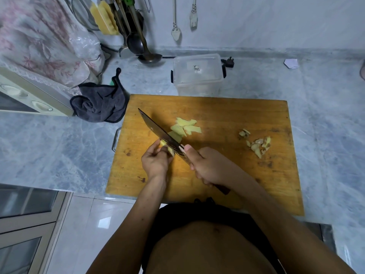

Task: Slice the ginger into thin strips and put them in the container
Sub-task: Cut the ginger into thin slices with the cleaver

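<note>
1. Two hands work close together: the right hand (209, 167) has its grip wrapped round the handle of the knife (160, 131), thumb up by the blade, likely for control.
2. Just left of it, the left hand (156, 159) pinches the ginger (165, 144) against the blade, steadying it for thin cuts.
3. Beyond the blade lie cut slices (186, 128); peel scraps (256, 143) sit well right, apart.
4. Farther off, past the cutting board (217, 113), the container (197, 74) waits on the surface (316, 95).
</note>
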{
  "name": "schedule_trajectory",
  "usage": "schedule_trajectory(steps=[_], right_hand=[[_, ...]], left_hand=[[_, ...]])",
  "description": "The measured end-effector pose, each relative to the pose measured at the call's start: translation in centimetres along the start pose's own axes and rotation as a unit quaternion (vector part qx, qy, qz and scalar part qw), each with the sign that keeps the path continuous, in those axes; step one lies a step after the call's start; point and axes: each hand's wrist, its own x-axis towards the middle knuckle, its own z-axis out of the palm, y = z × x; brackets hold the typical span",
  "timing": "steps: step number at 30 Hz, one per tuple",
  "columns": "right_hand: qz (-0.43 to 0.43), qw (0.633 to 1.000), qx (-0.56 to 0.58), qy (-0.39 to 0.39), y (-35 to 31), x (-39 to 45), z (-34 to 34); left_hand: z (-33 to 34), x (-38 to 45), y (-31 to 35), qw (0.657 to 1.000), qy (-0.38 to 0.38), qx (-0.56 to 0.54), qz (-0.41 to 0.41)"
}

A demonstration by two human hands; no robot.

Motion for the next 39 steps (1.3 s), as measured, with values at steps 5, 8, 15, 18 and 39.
schedule_trajectory(steps=[5, 8, 15, 18, 39], right_hand=[[0.026, 0.999, 0.048, -0.001, 0.2, 0.0, -0.2], [0.018, 0.999, 0.043, -0.002, 0.2, -0.1, 0.1], [0.000, 1.000, -0.025, 0.014, 0.9, -0.2, 0.7], [0.001, 0.999, -0.029, 0.028, 1.3, -0.3, 1.2], [-0.040, 0.995, -0.059, 0.067, 2.6, -0.1, 2.8]], left_hand=[[0.1, 0.1, 0.1, 1.000, 0.000, 0.005, -0.003], [0.1, 0.2, 0.2, 1.000, -0.002, 0.011, -0.002], [-0.1, 0.5, -0.1, 1.000, -0.005, 0.028, 0.006], [-0.1, 0.8, -0.2, 1.000, -0.004, 0.027, 0.002], [-0.2, 1.1, -1.5, 0.992, 0.003, 0.083, 0.093]])
